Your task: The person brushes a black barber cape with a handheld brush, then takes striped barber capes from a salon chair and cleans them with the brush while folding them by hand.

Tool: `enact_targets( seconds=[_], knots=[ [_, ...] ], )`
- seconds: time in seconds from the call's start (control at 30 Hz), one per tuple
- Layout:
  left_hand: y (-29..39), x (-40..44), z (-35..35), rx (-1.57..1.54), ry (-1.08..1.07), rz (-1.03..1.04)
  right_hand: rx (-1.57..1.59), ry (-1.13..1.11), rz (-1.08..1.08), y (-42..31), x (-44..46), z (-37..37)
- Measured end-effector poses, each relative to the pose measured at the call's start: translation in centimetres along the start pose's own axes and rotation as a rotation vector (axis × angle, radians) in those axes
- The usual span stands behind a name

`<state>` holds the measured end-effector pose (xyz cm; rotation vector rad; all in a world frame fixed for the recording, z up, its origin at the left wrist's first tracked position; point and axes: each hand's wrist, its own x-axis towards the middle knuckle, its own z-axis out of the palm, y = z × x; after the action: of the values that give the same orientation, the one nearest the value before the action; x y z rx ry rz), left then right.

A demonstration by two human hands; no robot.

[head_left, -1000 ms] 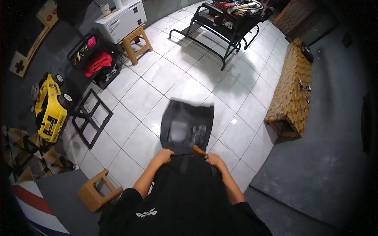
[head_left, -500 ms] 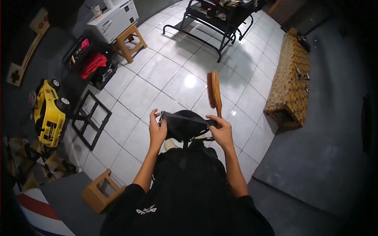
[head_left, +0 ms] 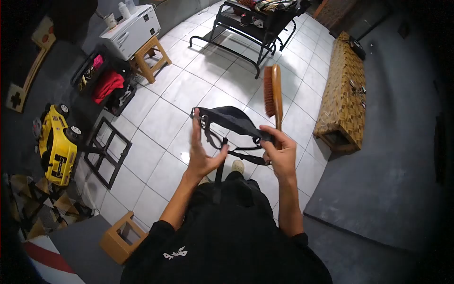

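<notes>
The left grip (head_left: pixel 202 163) was nearest on its side, quite open: the thumb stood wide from the straight fingers, which touched the buckle end of the black strapped piece (head_left: pixel 231 117), probably only to steady it. The right grip (head_left: pixel 283 158) was nearly closed, with thumb and forefinger pinching the other end. So the piece hung between both grips, spread in an arch, which seemed to keep its parts from folding together. Its loose straps (head_left: pixel 248 156) sagged between the grips, having little support.

Just beyond the right grip rose the brush (head_left: pixel 277 90), its bristles facing the left side. The handle went behind the fingers, perhaps tucked there so that one hand could carry both; its exact hold I cannot tell. Farther ahead of both grips, the metal-framed seat (head_left: pixel 246 22) stood on the tiled floor (head_left: pixel 189 90).
</notes>
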<state>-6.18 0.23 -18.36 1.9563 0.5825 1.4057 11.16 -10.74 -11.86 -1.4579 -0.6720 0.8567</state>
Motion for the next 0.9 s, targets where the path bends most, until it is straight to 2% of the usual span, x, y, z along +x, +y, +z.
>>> enact_targets(
  seconds=[0.03, 0.1, 0.17, 0.23, 0.3, 0.37, 0.43, 0.47, 0.57, 0.6, 0.63, 0.7, 0.73, 0.83, 0.9],
  knots=[
    [-0.2, 0.1, 0.4, 0.154, -0.078, 0.193, 0.046, 0.01, -0.025, -1.2, 0.0, -0.1],
    [-3.9, -4.0, 2.2, 0.087, -0.225, 0.145, 0.111, 0.012, -0.105, -3.5, 0.0, -0.5],
    [-3.8, -5.3, 3.0, 0.363, -0.476, -0.055, 0.133, 0.055, -0.164, -5.0, 0.3, -0.6],
    [-6.5, -8.5, 3.8, 0.571, -0.63, -0.057, 0.203, 0.034, -0.19, -5.6, 0.8, -1.1],
    [-7.7, -12.0, 5.0, 0.635, -0.702, -0.334, 0.202, 0.008, -0.193, -6.0, 0.8, -1.2],
    [-8.9, -12.7, 5.9, 0.353, -0.867, -0.651, 0.211, 0.016, -0.183, -6.0, 1.0, -1.0],
    [-7.9, -11.4, 6.7, -0.327, -0.996, -0.716, 0.228, 0.064, -0.168, -5.5, 1.6, -0.3],
    [-6.6, -11.1, 7.5, -0.396, -0.875, -0.608, 0.255, 0.097, -0.165, -5.2, 1.9, 0.1],
    [-7.3, -13.0, 9.2, 0.023, -0.897, -0.568, 0.276, 0.184, -0.187, -4.4, 2.8, 0.5],
    [-9.0, -14.3, 9.3, 0.158, -0.896, -0.388, 0.216, 0.216, -0.224, -4.1, 3.3, 0.2],
    [-5.0, -9.7, 7.4, 0.305, -1.088, -0.718, 0.209, 0.23, -0.221, -4.2, 3.3, -0.1],
    [-5.6, -10.7, 7.4, 0.882, -1.124, -0.575, 0.198, 0.257, -0.217, -4.6, 3.2, -0.7],
    [-5.7, -10.4, 7.3, 0.933, -1.216, -0.497, 0.246, 0.24, -0.185, -5.0, 2.9, -0.9],
    [-8.8, -11.9, 9.1, 0.175, -0.884, -0.409, 0.274, 0.183, -0.155, -6.1, 1.6, -1.0],
    [-10.6, -12.5, 11.7, -0.001, -0.671, -0.362, 0.269, 0.19, -0.18, -6.8, 1.0, -0.8]
  ],
)
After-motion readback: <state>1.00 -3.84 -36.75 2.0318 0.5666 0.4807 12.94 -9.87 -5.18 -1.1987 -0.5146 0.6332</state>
